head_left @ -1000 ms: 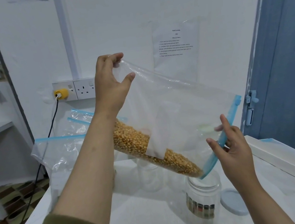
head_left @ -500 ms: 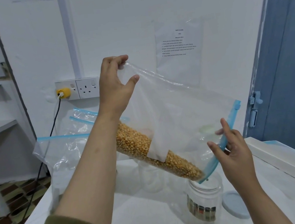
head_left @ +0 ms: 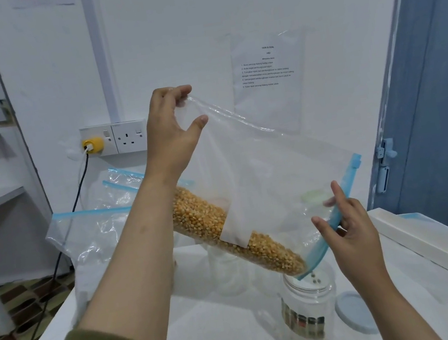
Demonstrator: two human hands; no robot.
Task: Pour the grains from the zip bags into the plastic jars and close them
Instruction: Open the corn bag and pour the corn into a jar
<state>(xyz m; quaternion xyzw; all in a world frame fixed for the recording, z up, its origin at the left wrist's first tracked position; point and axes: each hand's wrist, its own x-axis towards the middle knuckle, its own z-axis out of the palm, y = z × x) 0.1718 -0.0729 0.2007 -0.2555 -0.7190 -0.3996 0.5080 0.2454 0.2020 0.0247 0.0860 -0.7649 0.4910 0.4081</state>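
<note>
Pour just begun: a few kernels point(head_left: 315, 278) now in mid-air between the low corner of the zip bag point(head_left: 262, 181) and the open mouth of the plastic jar point(head_left: 308, 306), where half a second back nothing had yet left the bag. Bag tipped a shade steeper than before, the band of yellow grains point(head_left: 226, 234) slid down along the lower fold and bunched against the blue zip strip point(head_left: 336, 219) right above the jar. Left hand point(head_left: 173, 132) raised high, fingers curled and pinching the bag's closed bottom corner, thumb standing free of the film. Right hand point(head_left: 350, 235) low, fingers pinching the zip strip near the pouring corner, steering the opening over the jar mouth. Jar upright on the tabletop point(head_left: 210, 327), lid point(head_left: 355, 312) off and lying flat just beside it on the right; jar seemingly near empty, so filling barely started and closing yet to come. Opening at the corner looks narrow, hence only a trickle; probably more lift at the left needed to get the bulk moving, with some risk of kernels bouncing off the rim. Other zip bags point(head_left: 94, 217) slumped at the far left of the tabletop, contents hard to tell.
</note>
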